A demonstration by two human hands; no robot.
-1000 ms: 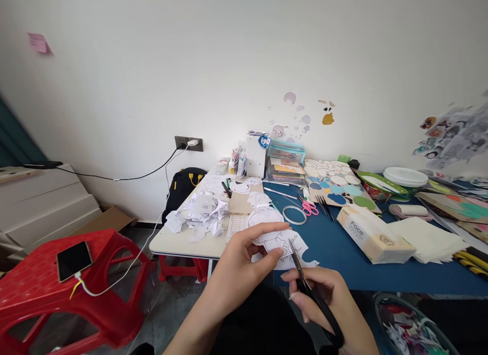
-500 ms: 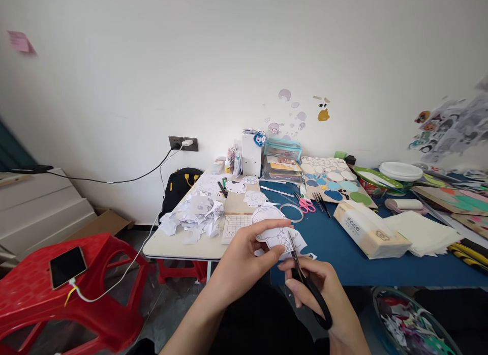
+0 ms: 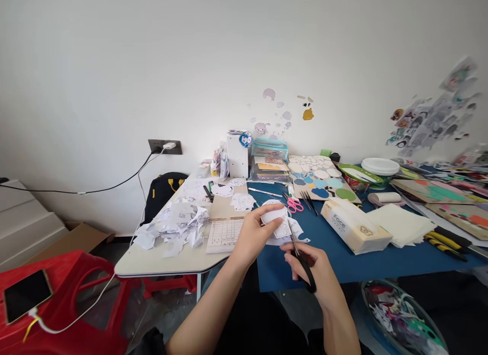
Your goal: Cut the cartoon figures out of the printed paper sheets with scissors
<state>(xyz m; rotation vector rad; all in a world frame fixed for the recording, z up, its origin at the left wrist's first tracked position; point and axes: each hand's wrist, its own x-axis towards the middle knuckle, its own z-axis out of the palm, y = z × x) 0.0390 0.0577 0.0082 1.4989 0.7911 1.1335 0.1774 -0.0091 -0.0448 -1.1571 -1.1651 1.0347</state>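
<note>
Pinched between the thumb and fingers of my left hand [image 3: 262,230] is a white paper cutout [image 3: 281,224] with black line drawing on it. My right hand [image 3: 310,266] is closed around the handles of black-handled scissors [image 3: 304,268]. Their blades point up and lie against the right edge of the paper; how far they are parted is hard to see. Below and behind the held piece, more white paper lies over the blue mat [image 3: 274,273].
Paper scraps [image 3: 179,223] pile up at the left, beside a gridded sheet [image 3: 224,235]. Pink scissors [image 3: 294,205], tweezers [image 3: 309,202] and a tissue pack [image 3: 354,227] lie beyond my right hand. A bin of scraps [image 3: 400,314] stands below the table edge.
The view has swung to the right, so the surroundings sit further left. The held paper has been turned and now shows a narrower side, with the scissors still at its right edge.
</note>
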